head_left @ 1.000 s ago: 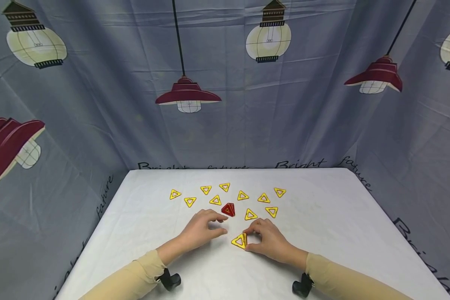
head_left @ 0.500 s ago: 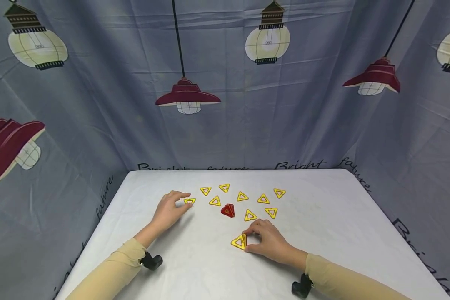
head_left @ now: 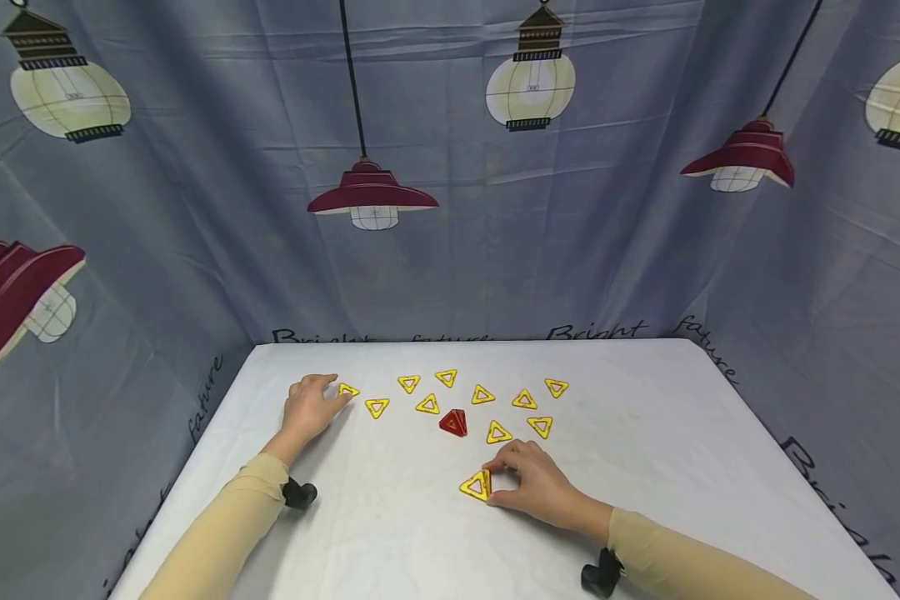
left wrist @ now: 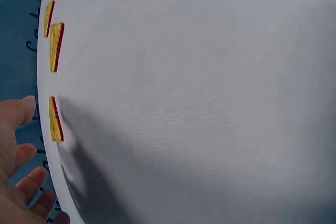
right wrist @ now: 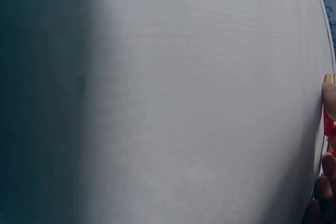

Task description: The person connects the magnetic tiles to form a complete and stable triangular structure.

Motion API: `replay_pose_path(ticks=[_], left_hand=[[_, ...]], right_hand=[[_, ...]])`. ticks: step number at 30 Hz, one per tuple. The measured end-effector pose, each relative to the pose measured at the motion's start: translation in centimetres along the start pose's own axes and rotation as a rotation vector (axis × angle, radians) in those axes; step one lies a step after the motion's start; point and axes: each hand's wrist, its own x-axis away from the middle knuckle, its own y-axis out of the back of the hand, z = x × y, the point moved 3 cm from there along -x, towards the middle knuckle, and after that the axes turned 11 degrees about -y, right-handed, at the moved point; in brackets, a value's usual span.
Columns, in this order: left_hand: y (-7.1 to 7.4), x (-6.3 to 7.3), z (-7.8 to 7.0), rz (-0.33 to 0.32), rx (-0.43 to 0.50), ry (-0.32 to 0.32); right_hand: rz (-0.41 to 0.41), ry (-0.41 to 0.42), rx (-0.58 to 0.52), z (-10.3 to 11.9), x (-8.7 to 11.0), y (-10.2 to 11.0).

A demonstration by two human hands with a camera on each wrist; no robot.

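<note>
In the head view, the left hand (head_left: 309, 406) reaches to the left of the frame's middle, its thumb and fingers parted on either side of a yellow triangle (head_left: 348, 390) at the far left of the scattered pieces. It grips nothing; in the left wrist view, this triangle lies flat at the left, red along one edge, with a gap between it and the fingers at the lower left corner.

The right hand (head_left: 528, 479), below the centre of the frame and slightly to the right, pinches a joined yellow piece (head_left: 475, 486) between thumb and fingers. One triangular face of it points left, and a narrow second panel rises along its right side, at the fingertips. In the right wrist view only a sliver of this hand shows, at the right edge, with some red and yellow beside it.

A red folded piece (head_left: 453, 422) sits just above the centre of the white worktop (head_left: 630, 467). Nine other yellow triangles lie loose around and above it, including one (head_left: 377, 407) near the left hand and one (head_left: 557, 387) at the right end of the group. Behind hangs a blue-grey curtain (head_left: 450, 283) printed with lamps.
</note>
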Motion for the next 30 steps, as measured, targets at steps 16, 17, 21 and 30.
replay_pose_path(ticks=[16, 17, 21, 30], left_hand=[[-0.3, -1.2, 1.6, 0.079, -0.028, 0.02], [-0.3, -1.2, 1.7, 0.079, -0.03, 0.02], [-0.5, -1.2, 1.6, 0.079, -0.043, 0.019], [-0.7, -1.2, 1.3, 0.087, -0.081, -0.003]], right_hand=[[0.008, 0.021, -0.004, 0.0, 0.0, 0.0], [0.009, 0.023, -0.004, 0.0, 0.0, 0.1], [0.015, 0.028, -0.006, 0.1, 0.1, 0.1], [0.016, 0.019, -0.001, 0.1, 0.2, 0.2]])
